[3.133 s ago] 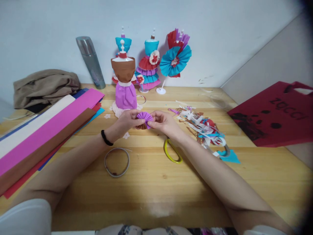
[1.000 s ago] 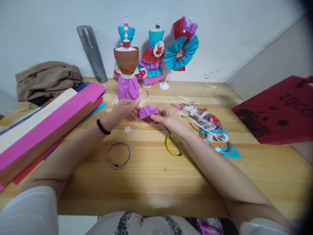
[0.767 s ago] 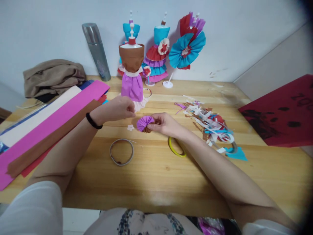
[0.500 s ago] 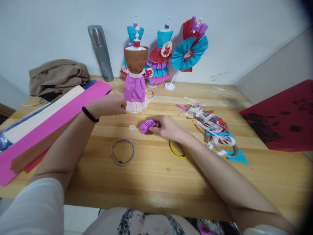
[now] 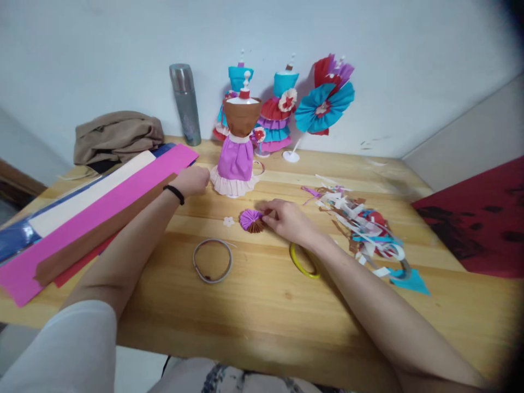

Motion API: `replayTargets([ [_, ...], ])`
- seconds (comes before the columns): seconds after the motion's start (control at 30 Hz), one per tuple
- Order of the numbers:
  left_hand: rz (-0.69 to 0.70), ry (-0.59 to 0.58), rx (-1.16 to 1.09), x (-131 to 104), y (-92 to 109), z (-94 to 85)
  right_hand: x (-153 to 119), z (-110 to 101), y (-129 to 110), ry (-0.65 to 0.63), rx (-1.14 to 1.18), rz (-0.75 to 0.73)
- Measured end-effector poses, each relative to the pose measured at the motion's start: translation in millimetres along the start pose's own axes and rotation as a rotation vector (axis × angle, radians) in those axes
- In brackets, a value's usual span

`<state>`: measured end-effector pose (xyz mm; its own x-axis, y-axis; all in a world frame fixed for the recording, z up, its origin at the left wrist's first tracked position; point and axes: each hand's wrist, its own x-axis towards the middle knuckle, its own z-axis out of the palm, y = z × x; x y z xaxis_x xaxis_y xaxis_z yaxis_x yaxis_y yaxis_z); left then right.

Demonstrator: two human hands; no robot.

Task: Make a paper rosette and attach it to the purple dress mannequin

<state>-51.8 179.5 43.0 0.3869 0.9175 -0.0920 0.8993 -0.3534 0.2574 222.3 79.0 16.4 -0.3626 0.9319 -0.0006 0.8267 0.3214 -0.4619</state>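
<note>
A pleated paper rosette (image 5: pixel 251 220), half purple and half brown, lies on the wooden table. The fingertips of my right hand (image 5: pixel 284 219) pinch or touch its right edge. My left hand (image 5: pixel 197 180) is closed beside the pale ruffled hem of a dress form (image 5: pixel 235 158) with a brown top and purple skirt; its fingertips are hidden, so what it holds, if anything, cannot be made out. A small white paper flower (image 5: pixel 228 221) rests left of the rosette. Nearer me lie a grey ring of tape or wire (image 5: pixel 195 268) and a yellow ring (image 5: pixel 301 267).
Several decorated dress forms (image 5: pixel 280 117) stand at the back beside a grey flask (image 5: pixel 186 106). Coloured paper sheets (image 5: pixel 94 207) and a brown cloth (image 5: pixel 117 134) are at the left. Paper scraps (image 5: pixel 368 226) lie at the right, near a red sheet (image 5: pixel 483 218).
The view has shifted, so the table things appear lower and further right. More of the rosette's brown half now shows beside my right fingers. My left hand stays near the dress form.
</note>
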Motion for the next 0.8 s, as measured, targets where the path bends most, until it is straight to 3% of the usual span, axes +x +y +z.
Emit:
replayTargets([
  [0.13, -0.094, -0.045, 0.202, 3, 10, 11.9, 1, -3, -1, -0.008, 0.024, -0.009],
  [0.33, -0.057, -0.171, 0.261, -2, 18, -4.1, 1, -7, 1, 0.012, 0.022, -0.001],
  [0.5, -0.049, -0.169, 0.275, -5, 22, -12.7, 4, -14, 13, 0.119, 0.042, 0.018],
  [0.63, -0.045, -0.149, 0.252, -10, 24, -21.2, 22, -33, 27, 0.247, 0.096, 0.088],
  [0.8, -0.045, -0.095, 0.179, -11, 18, -30.5, 63, -50, 36, 0.241, 0.057, 0.098],
])
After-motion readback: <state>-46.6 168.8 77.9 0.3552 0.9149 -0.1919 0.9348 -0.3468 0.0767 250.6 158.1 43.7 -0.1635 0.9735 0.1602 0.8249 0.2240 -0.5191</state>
